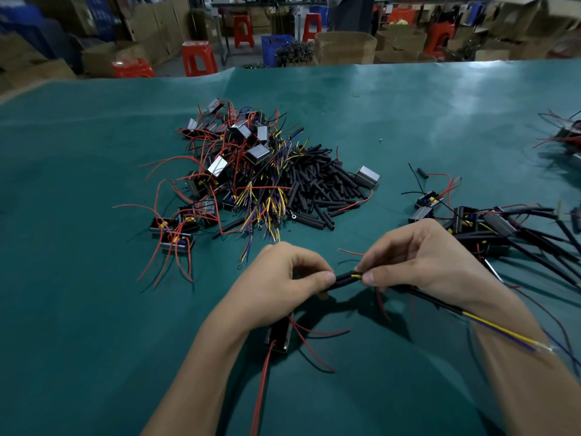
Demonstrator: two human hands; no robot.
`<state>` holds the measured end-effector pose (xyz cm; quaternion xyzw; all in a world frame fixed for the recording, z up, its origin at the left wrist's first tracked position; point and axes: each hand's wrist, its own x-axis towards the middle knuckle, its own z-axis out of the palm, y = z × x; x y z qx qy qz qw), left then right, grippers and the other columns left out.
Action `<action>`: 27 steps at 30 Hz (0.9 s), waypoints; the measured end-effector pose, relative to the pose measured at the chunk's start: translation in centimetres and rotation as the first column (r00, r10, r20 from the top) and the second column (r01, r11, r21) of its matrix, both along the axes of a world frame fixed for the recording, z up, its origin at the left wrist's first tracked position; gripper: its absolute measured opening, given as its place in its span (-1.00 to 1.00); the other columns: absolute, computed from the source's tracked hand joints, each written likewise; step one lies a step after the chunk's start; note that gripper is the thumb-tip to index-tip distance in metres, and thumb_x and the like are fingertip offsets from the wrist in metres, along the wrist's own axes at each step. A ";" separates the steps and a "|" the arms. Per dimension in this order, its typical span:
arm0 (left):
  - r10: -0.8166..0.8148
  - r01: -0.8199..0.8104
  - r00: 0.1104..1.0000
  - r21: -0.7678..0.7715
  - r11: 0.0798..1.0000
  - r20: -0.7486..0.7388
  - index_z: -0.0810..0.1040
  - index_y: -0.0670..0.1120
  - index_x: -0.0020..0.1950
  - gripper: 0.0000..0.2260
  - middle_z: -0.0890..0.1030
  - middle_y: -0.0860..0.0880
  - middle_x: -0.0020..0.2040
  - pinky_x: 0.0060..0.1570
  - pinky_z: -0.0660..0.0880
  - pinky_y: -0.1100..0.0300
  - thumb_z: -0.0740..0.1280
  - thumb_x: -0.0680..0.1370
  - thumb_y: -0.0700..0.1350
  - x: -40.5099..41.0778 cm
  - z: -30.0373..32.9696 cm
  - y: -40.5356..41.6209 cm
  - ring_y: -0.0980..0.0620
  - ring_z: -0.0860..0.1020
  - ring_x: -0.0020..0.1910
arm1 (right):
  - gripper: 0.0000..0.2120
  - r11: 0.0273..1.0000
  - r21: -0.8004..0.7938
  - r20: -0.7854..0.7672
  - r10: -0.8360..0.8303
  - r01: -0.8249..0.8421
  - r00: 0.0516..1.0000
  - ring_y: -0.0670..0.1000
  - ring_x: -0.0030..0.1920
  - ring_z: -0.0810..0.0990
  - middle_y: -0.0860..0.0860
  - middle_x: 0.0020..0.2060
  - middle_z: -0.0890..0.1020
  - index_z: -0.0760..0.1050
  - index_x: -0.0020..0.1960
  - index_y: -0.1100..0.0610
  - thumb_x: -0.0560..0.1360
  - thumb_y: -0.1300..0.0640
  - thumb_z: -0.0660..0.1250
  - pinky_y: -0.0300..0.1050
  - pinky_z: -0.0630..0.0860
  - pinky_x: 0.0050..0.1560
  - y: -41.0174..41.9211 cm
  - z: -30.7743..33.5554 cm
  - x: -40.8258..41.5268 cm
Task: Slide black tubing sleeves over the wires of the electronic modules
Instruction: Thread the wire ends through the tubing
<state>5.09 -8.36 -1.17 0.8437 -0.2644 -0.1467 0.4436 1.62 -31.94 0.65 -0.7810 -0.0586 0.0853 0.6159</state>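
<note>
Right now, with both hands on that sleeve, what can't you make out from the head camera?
Head view only:
- Black sleeve: its left end, hidden under the left hand fingers.
- Yellow wire tips: how many there are, too small.
- Module: mostly covered by the left wrist.
- Modules at the right edge: cut off.

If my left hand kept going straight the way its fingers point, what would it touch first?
Likely the right hand: the left hand points rightward along the short black tubing sleeve it pinches, and the right thumb sits just past the sleeve's end.
</note>
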 end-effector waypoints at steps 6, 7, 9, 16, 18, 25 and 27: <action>-0.058 0.060 0.998 0.102 0.993 -0.023 0.70 0.00 -0.21 -0.85 0.69 0.03 -0.32 -0.27 0.41 0.26 0.42 0.57 -0.09 0.8 0.8 -0.6 0.16 0.52 -0.36 | -0.82 0.995 -0.095 0.008 0.010 -0.010 1.000 0.05 -0.38 0.65 0.22 -0.32 0.71 0.73 -0.20 0.22 0.29 0.46 0.58 -0.22 0.60 -0.28 0.1 0.0 -0.1; -0.076 0.078 0.997 0.149 0.986 -0.015 0.69 0.00 -0.22 -0.84 0.69 0.05 -0.32 -0.27 0.41 0.29 0.42 0.56 -0.08 1.0 1.0 -0.8 0.14 0.55 -0.35 | -0.80 0.994 -0.112 0.009 0.010 -0.009 1.000 0.05 -0.37 0.65 0.21 -0.32 0.72 0.74 -0.20 0.21 0.30 0.46 0.58 -0.21 0.61 -0.27 0.2 0.0 -0.1; -0.108 0.109 0.994 0.213 0.971 -0.016 0.69 -0.01 -0.21 -0.85 0.69 0.04 -0.32 -0.28 0.41 0.33 0.42 0.55 -0.05 1.3 1.4 -1.1 0.09 0.60 -0.32 | -0.79 0.994 -0.113 0.004 -0.002 0.003 1.000 0.06 -0.35 0.68 0.20 -0.30 0.73 0.74 -0.20 0.19 0.29 0.46 0.58 -0.19 0.63 -0.25 0.2 0.1 -0.2; -0.176 0.161 0.984 0.292 0.943 0.026 0.64 -0.02 -0.23 -0.83 0.61 0.05 -0.37 -0.34 0.37 0.32 0.40 0.56 -0.06 1.6 1.6 -1.9 0.23 0.46 -0.41 | -0.78 0.989 -0.149 -0.032 -0.019 0.014 0.999 0.09 -0.36 0.69 0.17 -0.31 0.73 0.72 -0.19 0.15 0.29 0.43 0.60 -0.13 0.66 -0.25 0.6 0.2 -0.4; -0.146 0.132 0.989 0.268 0.954 0.034 0.61 0.01 -0.23 -0.82 0.59 0.06 -0.36 -0.30 0.37 0.27 0.38 0.58 -0.06 1.3 1.1 -2.0 0.21 0.45 -0.39 | -0.77 0.987 -0.153 -0.020 -0.046 0.042 0.999 0.08 -0.37 0.69 0.15 -0.32 0.73 0.72 -0.18 0.13 0.31 0.42 0.60 -0.12 0.66 -0.26 0.8 0.1 -0.4; -0.127 0.128 0.978 -0.004 0.992 -0.164 0.62 -0.08 0.03 -0.85 0.71 0.00 -0.17 -0.03 0.56 0.04 0.25 0.68 -0.15 0.9 -0.2 -0.1 -0.03 0.65 -0.13 | -0.76 0.982 -0.155 0.032 -0.103 0.107 0.994 0.00 -0.34 0.66 0.12 -0.33 0.73 0.73 -0.13 0.03 0.41 0.37 0.56 -0.16 0.57 -0.20 1.1 -0.4 -0.1; -0.158 0.138 0.959 -0.101 0.985 -0.237 0.64 -0.18 0.05 -0.86 0.69 -0.02 -0.22 -0.10 0.53 0.19 0.28 0.66 -0.22 1.0 -0.3 1.0 0.05 0.62 -0.19 | -0.77 0.985 -0.143 0.036 -0.096 0.100 0.995 0.02 -0.34 0.63 0.13 -0.34 0.72 0.71 -0.10 0.03 0.43 0.36 0.54 -0.08 0.55 -0.16 1.1 -0.2 -0.1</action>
